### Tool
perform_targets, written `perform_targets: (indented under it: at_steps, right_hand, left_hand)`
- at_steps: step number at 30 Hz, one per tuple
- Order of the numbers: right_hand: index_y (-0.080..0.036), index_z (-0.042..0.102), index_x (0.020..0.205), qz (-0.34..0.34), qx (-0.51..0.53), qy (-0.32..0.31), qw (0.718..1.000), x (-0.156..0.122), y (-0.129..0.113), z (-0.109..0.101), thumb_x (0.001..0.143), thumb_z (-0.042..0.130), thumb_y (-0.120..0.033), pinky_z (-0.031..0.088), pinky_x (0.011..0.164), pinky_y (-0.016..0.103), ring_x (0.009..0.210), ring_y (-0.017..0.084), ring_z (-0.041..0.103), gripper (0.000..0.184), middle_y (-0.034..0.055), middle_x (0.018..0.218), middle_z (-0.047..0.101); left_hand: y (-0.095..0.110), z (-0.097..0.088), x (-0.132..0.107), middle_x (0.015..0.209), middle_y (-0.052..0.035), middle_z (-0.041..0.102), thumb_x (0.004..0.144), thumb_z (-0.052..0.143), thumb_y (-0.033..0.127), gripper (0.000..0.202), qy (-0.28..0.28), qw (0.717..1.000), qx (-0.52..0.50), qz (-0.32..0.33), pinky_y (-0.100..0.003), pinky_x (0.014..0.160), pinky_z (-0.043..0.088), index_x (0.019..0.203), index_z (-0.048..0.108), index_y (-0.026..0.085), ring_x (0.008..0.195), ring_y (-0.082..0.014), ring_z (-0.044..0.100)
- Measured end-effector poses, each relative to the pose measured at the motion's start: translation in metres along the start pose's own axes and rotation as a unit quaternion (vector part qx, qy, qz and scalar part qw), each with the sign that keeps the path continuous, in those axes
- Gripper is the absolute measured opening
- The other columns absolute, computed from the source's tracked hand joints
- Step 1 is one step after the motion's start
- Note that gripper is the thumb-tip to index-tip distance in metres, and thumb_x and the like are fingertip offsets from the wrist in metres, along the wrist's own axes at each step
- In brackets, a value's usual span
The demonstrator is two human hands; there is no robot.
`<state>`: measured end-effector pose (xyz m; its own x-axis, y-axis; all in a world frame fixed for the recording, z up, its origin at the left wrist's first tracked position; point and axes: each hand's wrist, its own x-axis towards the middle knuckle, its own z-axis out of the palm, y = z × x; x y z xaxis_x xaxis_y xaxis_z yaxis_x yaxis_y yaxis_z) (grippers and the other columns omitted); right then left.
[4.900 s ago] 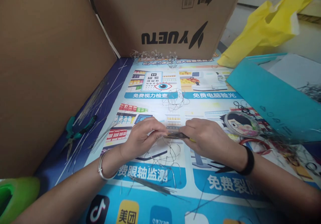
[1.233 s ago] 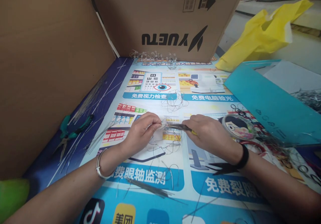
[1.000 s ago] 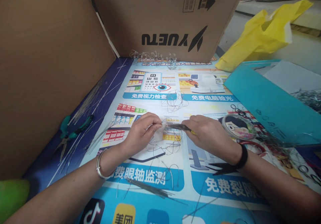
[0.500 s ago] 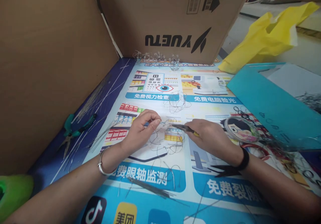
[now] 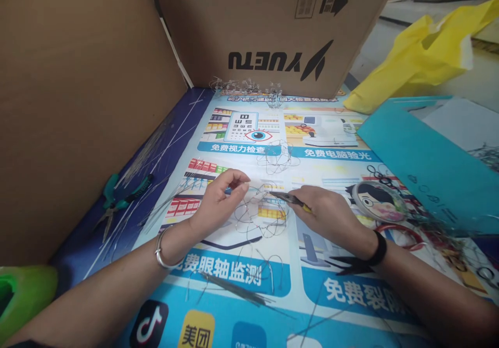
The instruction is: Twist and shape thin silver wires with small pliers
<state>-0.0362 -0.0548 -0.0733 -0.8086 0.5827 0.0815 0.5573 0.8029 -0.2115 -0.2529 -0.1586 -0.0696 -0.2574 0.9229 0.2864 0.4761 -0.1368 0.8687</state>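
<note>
My left hand [image 5: 224, 194] pinches the upper left edge of a thin wire frame [image 5: 260, 228] bent into loops, with small beads or joints along it. My right hand [image 5: 322, 205] is wrapped round a pair of pliers [image 5: 288, 198] with dark jaws and yellow on the handle. The jaws point left, at the wire frame's upper right part; whether they grip a wire I cannot tell. Just beyond the hands lies another looped wire piece [image 5: 277, 156]. Nearer to me, a bundle of straight wires [image 5: 234, 288] rests on the printed sheet.
Teal-handled pliers [image 5: 117, 200] and loose wires [image 5: 144, 153] lie at the left by a cardboard box [image 5: 97, 77]. Wire pieces [image 5: 249, 85] stand along the back. On the right are a round clear container [image 5: 378, 201], black scissors [image 5: 346, 265], a teal box [image 5: 421, 166] and a yellow bag [image 5: 421, 56].
The whole view has shifted slightly, so things appear a little further right. Both hands keep nearly the same pose on the wire frame and pliers.
</note>
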Motion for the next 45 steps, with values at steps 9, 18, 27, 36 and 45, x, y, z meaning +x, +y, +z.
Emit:
perform_targets:
  at_steps: [9, 18, 27, 36, 45]
  right_hand:
    - [-0.02, 0.067, 0.098, -0.008, -0.014, 0.03, 0.999, -0.002, -0.002, 0.005, 0.09, 0.046, -0.028, 0.042, 0.064, 0.025, 0.082, 0.019, 0.064, 0.024, 0.006, 0.091, 0.07]
    - [-0.022, 0.068, 0.1, -0.007, -0.028, 0.037, 0.999, -0.002, -0.004, 0.006, 0.088, 0.048, -0.027, 0.044, 0.066, 0.026, 0.085, 0.019, 0.065, 0.023, 0.0052, 0.092, 0.071]
    - [-0.022, 0.068, 0.101, -0.003, -0.038, 0.03, 0.999, -0.001, -0.004, 0.005, 0.088, 0.048, -0.026, 0.044, 0.064, 0.027, 0.084, 0.02, 0.065, 0.024, 0.0044, 0.09, 0.07]
    - [-0.022, 0.067, 0.104, 0.001, -0.045, 0.019, 0.999, -0.001, -0.009, 0.001, 0.09, 0.046, -0.027, 0.042, 0.064, 0.027, 0.085, 0.02, 0.064, 0.026, 0.0051, 0.091, 0.07]
    - [-0.02, 0.067, 0.093, -0.004, -0.089, 0.006, 0.996, 0.002, -0.015, -0.008, 0.09, 0.043, -0.03, 0.033, 0.056, 0.028, 0.077, 0.02, 0.061, 0.027, 0.0059, 0.083, 0.068]
  left_hand:
    - [-0.005, 0.002, -0.001, 0.076, 0.0001, 0.059, 0.086, 0.053, 0.022, 0.006, 0.017, 1.0, 0.009, 0.008, -0.024, 0.063, 0.043, 0.087, 0.057, 0.019, 0.067, -0.0108, 0.052]
    - [0.0, 0.003, 0.0, 0.07, 0.0018, 0.058, 0.079, 0.054, 0.009, 0.011, 0.067, 0.978, 0.124, 0.153, -0.022, 0.06, 0.045, 0.084, 0.058, 0.018, 0.061, -0.0088, 0.053]
    - [0.001, 0.003, 0.0, 0.07, 0.0008, 0.06, 0.082, 0.056, 0.012, 0.007, 0.047, 0.976, 0.125, 0.172, -0.023, 0.059, 0.045, 0.085, 0.058, 0.017, 0.061, -0.0092, 0.055]
    - [-0.001, 0.003, 0.001, 0.079, -0.0025, 0.065, 0.087, 0.055, 0.02, 0.009, 0.008, 0.978, 0.125, 0.169, -0.026, 0.064, 0.048, 0.093, 0.06, 0.018, 0.069, -0.0118, 0.059]
    - [-0.003, 0.003, 0.006, 0.074, -0.0009, 0.065, 0.088, 0.056, 0.023, 0.012, -0.025, 0.976, 0.12, 0.181, -0.024, 0.065, 0.045, 0.08, 0.062, 0.017, 0.069, -0.0113, 0.058]
